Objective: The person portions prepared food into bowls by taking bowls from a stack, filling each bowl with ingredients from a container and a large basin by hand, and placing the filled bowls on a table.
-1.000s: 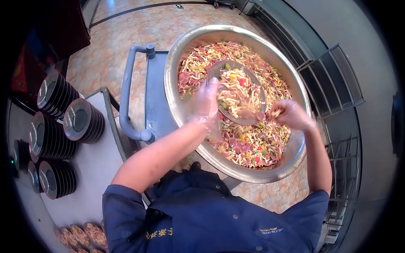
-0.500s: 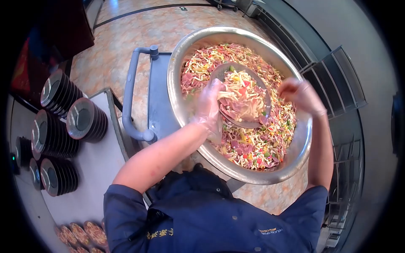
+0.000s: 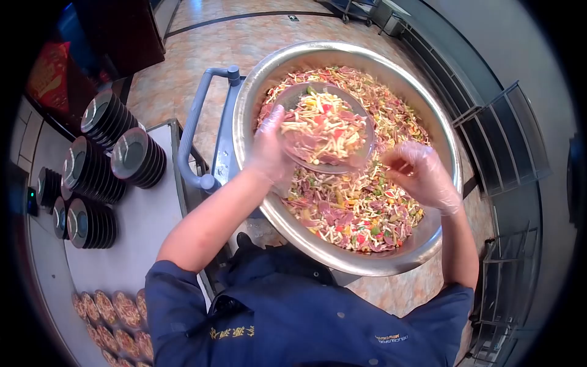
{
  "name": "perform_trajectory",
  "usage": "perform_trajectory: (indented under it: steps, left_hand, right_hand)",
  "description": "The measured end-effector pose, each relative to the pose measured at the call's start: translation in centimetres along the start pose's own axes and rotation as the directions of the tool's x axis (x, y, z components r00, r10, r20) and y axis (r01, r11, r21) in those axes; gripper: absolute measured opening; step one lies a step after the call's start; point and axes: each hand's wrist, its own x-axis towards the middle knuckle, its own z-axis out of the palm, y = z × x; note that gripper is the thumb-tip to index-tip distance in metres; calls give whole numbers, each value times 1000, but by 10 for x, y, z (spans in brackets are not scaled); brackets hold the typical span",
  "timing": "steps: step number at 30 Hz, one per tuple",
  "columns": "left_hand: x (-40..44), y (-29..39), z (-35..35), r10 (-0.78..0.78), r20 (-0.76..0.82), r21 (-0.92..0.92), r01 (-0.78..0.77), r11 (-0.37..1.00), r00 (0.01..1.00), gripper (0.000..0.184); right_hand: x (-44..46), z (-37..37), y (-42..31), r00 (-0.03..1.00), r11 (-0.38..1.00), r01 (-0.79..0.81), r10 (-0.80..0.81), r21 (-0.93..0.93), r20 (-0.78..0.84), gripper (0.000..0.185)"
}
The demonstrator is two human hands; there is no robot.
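My left hand (image 3: pixel 269 147), in a clear glove, grips the left rim of a round dark plate (image 3: pixel 369 137). A mound of mixed salad (image 3: pixel 327 128) sits on that plate, with pale strips, pink meat slices and red and green bits. The plate is held above a large steel basin (image 3: pixel 244 122) filled with the same mix (image 3: pixel 348 214). Lower right of the plate, my gloved right hand (image 3: pixel 425 177) hovers over the basin, its fingers loosely bent and apart, with nothing visible in them.
Stacks of dark plates (image 3: pixel 137 159) stand on a white-topped table (image 3: pixel 137 244) at the left. Several filled plates (image 3: pixel 125 309) lie at its near end. A blue cart (image 3: pixel 226 140) with a handle is under the basin. Wire racks (image 3: pixel 507 140) line the right wall.
My left hand and the filled plate have shifted left and slightly up. My right hand has moved left and down, from the basin's right rim to over the mix.
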Motion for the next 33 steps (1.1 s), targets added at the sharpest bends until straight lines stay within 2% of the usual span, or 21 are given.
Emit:
perform_trajectory:
  steps: [1,2,4,6,7,10,11,14,15,17,19,21,23,25,26,27,28,29,30,31,33]
  left_hand:
    - [-5,1,3,-26,1,-15,26,1000,1000,64]
    - [-9,0,4,-42,-27,-19,42,999,999,66]
    - [-27,1,11,-40,-36,-43,39,998,999,67]
    - [-48,0,15,-12,-77,-75,6,997,997,69]
    - [-61,2,21,23,-108,-84,-32,996,994,69]
    - [-109,5,26,178,-197,-29,-188,982,964,59]
    - [-126,5,27,221,-238,-33,-236,971,946,59]
    - [-183,4,24,388,-293,-49,-419,907,874,56]
    - [-204,3,19,395,-349,-52,-439,897,850,55]
    - [-244,-9,-7,467,-410,-88,-544,835,784,56]
    - [-294,-24,-33,521,-490,-30,-610,792,699,64]
    - [-344,-44,-58,555,-549,-27,-676,736,625,64]
    - [-401,-71,-95,562,-652,10,-735,678,510,66]
    - [-456,-104,-140,593,-674,33,-785,619,439,66]
    - [-484,-123,-159,545,-765,65,-800,596,344,65]
    - [-510,-138,-177,483,-840,94,-809,580,248,64]
    - [-532,-150,-193,474,-848,93,-816,571,235,64]
    - [-553,-167,-210,426,-887,101,-827,553,176,65]
    - [-571,-183,-226,373,-920,108,-836,537,120,65]
    - [-587,-202,-245,357,-926,92,-844,528,122,65]
    - [-610,-228,-276,308,-949,108,-849,516,66,68]
  right_hand:
    - [4,-6,-14,1000,1000,8,-8,3,4,15]
    - [11,-10,-28,979,979,204,-203,-21,19,17]
    - [18,-10,-38,910,911,412,-410,-25,53,20]
    - [27,-6,-43,851,857,511,-493,-69,183,20]
    - [33,-2,-48,826,838,543,-524,-48,207,20]
    - [45,21,-66,757,759,650,-640,-49,134,20]
    - [49,29,-74,709,712,702,-695,-21,118,20]
    - [48,45,-124,660,660,751,-750,-18,38,23]
    - [49,50,-139,583,582,812,-807,-41,98,22]
    - [44,77,-167,397,409,910,-907,67,143,21]
    - [27,88,-198,368,393,903,-916,176,158,22]
    - [22,96,-202,418,435,882,-900,183,125,20]
    - [26,104,-205,477,498,856,-865,141,157,22]
    - [40,120,-192,586,609,781,-791,139,174,20]
    - [50,128,-189,563,591,792,-804,151,193,20]
    - [60,135,-186,613,637,764,-767,103,190,18]
    - [73,140,-179,667,685,727,-722,54,183,17]
    - [81,147,-174,659,680,732,-724,51,205,17]
    - [88,152,-171,774,795,601,-605,84,185,17]
    - [98,155,-166,867,883,455,-469,113,168,19]
    - [123,158,-152,836,848,527,-530,63,145,23]
